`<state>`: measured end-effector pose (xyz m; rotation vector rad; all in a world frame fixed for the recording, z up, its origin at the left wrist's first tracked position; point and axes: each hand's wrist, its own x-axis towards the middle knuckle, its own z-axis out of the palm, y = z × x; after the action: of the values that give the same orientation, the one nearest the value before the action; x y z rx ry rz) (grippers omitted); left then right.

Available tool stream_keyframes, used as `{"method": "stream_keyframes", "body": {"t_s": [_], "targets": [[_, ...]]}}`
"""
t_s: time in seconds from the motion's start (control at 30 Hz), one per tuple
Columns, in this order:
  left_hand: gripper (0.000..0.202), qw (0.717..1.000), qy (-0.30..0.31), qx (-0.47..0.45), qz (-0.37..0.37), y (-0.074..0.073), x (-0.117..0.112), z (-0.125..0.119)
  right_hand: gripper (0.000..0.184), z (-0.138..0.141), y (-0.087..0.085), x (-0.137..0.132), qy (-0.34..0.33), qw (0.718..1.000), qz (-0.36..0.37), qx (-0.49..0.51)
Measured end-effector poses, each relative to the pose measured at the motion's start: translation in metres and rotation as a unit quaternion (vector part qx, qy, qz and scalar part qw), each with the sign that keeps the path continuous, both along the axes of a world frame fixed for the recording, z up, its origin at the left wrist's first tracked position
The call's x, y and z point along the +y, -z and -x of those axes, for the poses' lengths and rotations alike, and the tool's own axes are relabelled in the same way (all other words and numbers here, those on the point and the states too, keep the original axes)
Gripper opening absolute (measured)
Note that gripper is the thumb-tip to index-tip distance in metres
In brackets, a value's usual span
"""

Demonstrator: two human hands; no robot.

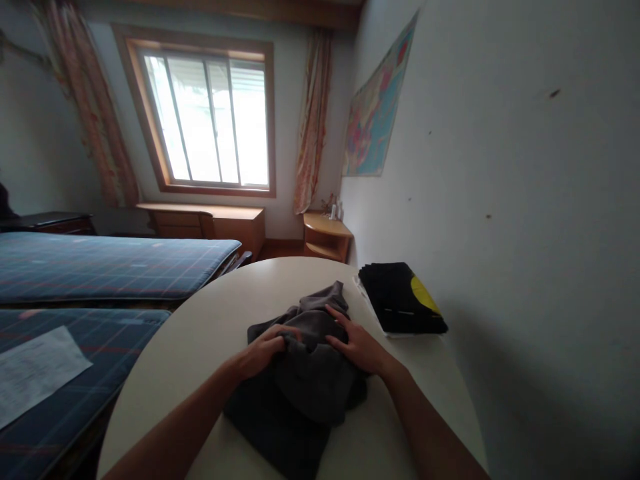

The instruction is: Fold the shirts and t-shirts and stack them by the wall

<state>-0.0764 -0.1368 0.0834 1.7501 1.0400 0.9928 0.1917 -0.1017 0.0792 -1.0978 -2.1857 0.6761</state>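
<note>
A crumpled dark grey garment lies in the middle of a round white table. My left hand rests on its left side with the fingers curled into the cloth, gripping a fold. On the garment's right part lies my right hand, its fingers stretched and pressing flat on the fabric. Both forearms reach in from the bottom edge.
A folded black garment with a yellow patch lies at the table's right, against the wall. Two beds with blue plaid covers stand to the left, one with a white sheet of paper. Wooden desks sit under the window.
</note>
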Motion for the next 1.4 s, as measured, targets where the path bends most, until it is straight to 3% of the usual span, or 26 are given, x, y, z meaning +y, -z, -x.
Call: {"method": "stream_keyframes", "body": {"t_s": [0.1, 0.2, 0.33, 0.4, 0.43, 0.47, 0.53, 0.63, 0.73, 0.8, 0.87, 0.93, 1.03, 1.1, 1.27, 1.4], "targets": [[0.029, 0.994, -0.098, -0.052, -0.021, 0.006, 0.017, 0.017, 0.039, 0.005, -0.002, 0.001, 0.031, 1.000, 0.000, -0.005], [0.032, 0.954, -0.274, -0.096, -0.074, 0.004, 0.033, 0.034, 0.030, 0.002, -0.004, 0.008, 0.129, 0.990, -0.037, 0.034], [0.032, 0.883, -0.440, -0.088, -0.138, -0.005, 0.048, 0.064, 0.028, -0.015, -0.005, 0.020, 0.291, 0.939, -0.106, 0.151], [0.033, 0.845, -0.511, -0.084, -0.133, -0.004, 0.054, 0.080, 0.022, -0.023, -0.004, 0.024, 0.329, 0.913, -0.127, 0.205], [0.034, 0.841, -0.524, -0.076, -0.114, -0.001, 0.057, 0.087, 0.019, -0.025, -0.003, 0.025, 0.339, 0.903, -0.140, 0.223], [0.035, 0.845, -0.524, -0.062, -0.088, 0.002, 0.061, 0.092, 0.022, -0.026, -0.002, 0.026, 0.341, 0.897, -0.156, 0.235], [0.038, 0.869, -0.492, -0.027, -0.039, 0.010, 0.067, 0.098, 0.044, -0.026, 0.000, 0.026, 0.322, 0.897, -0.197, 0.231], [0.041, 0.900, -0.436, 0.001, -0.011, 0.019, 0.071, 0.095, 0.074, -0.021, 0.002, 0.023, 0.251, 0.926, -0.241, 0.149], [0.060, 0.928, -0.370, 0.039, 0.006, 0.024, 0.069, 0.084, 0.062, -0.014, 0.005, 0.019, 0.191, 0.962, -0.194, 0.019], [0.086, 0.946, -0.309, 0.101, 0.020, 0.027, 0.066, 0.078, 0.045, -0.009, 0.009, 0.018, 0.181, 0.966, -0.177, -0.058], [0.105, 0.953, -0.256, 0.161, 0.021, 0.033, 0.064, 0.074, 0.045, -0.004, 0.014, 0.017, 0.179, 0.957, -0.200, -0.106], [0.109, 0.954, -0.229, 0.194, 0.001, 0.041, 0.064, 0.072, 0.056, -0.001, 0.020, 0.016, 0.163, 0.957, -0.207, -0.122], [0.099, 0.954, -0.206, 0.214, -0.031, 0.049, 0.065, 0.074, 0.077, -0.002, 0.026, 0.016, 0.104, 0.977, -0.141, -0.125], [0.089, 0.956, -0.186, 0.222, -0.048, 0.050, 0.065, 0.075, 0.080, -0.004, 0.026, 0.015, 0.079, 0.983, -0.104, -0.129], [0.060, 0.969, -0.112, 0.212, -0.066, 0.037, 0.059, 0.074, 0.054, -0.004, 0.008, 0.004, 0.084, 0.976, -0.068, -0.191], [0.029, 0.980, -0.029, 0.196, -0.036, 0.022, 0.051, 0.074, 0.040, 0.006, -0.010, -0.029, 0.100, 0.953, -0.049, -0.283]]}}
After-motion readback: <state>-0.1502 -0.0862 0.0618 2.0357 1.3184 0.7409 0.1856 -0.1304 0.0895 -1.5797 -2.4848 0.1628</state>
